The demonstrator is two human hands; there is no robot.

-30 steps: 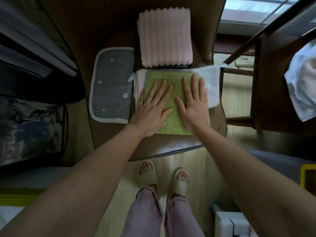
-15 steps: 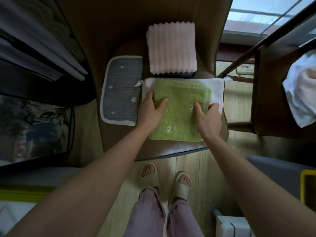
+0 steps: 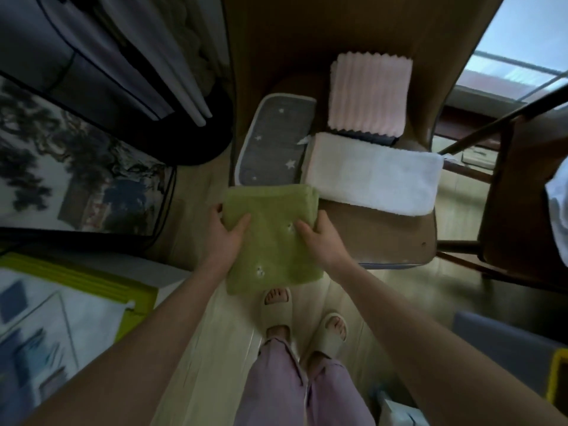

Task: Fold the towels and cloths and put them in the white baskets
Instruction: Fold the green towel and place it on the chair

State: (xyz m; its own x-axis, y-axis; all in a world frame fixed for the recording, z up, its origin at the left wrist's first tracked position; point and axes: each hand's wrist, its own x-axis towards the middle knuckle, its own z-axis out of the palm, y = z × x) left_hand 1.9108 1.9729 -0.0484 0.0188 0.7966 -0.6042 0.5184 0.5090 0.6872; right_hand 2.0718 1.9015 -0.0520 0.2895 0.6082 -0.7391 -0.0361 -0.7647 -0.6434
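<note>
A folded green towel with small embroidered flowers hangs in the air off the near left corner of the brown chair seat. My left hand grips its left edge, thumb on top. My right hand grips its right edge, thumb on top. On the seat lie a folded white towel, a folded pink ribbed cloth on a dark cloth, and a grey star-patterned cloth with white trim. No white basket shows in this view.
A second brown chair with a white cloth stands at the right. A dark cabinet or rack fills the upper left. A green-edged mat lies at the lower left. My slippered feet stand on the pale wooden floor.
Both hands went from pressing flat on the green towel to gripping its sides. They lifted it off the white towel and carried it toward me and left, beyond the seat's edge.
</note>
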